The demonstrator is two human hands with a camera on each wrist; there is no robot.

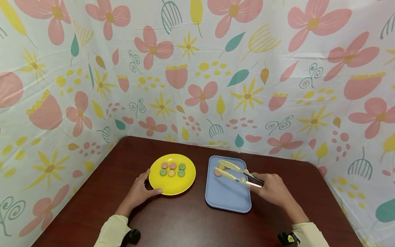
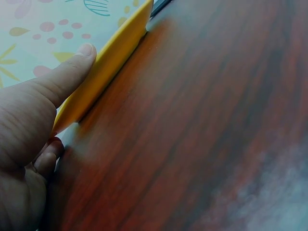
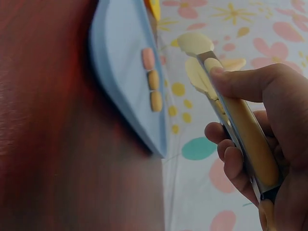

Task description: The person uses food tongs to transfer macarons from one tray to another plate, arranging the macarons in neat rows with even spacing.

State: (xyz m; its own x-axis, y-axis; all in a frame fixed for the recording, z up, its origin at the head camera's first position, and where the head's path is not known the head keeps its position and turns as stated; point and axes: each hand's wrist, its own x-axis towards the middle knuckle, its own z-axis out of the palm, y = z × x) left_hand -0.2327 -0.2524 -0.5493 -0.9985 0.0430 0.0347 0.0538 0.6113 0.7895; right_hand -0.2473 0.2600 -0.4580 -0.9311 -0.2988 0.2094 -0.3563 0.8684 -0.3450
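My left hand (image 1: 139,192) holds the near left edge of a round yellow plate (image 1: 168,186), thumb (image 2: 72,74) over the rim and other fingers around its side. Several pink, green and yellow macarons (image 1: 173,166) sit in two rows on it. In my right hand (image 1: 274,189) is a pair of tongs (image 1: 227,175) with cream tips and metal arms, spread apart with nothing between them. Their tips overlap the far part of a blue tray (image 1: 227,199) in the head view. The right wrist view shows a pink macaron (image 3: 148,58) and two yellow ones (image 3: 156,101) lined up on that tray.
Plate and tray stand side by side on a dark brown wooden table (image 1: 179,223), with a gap between them. A white cloth (image 1: 191,120) printed with flowers and leaves hangs behind the table and along its left side.
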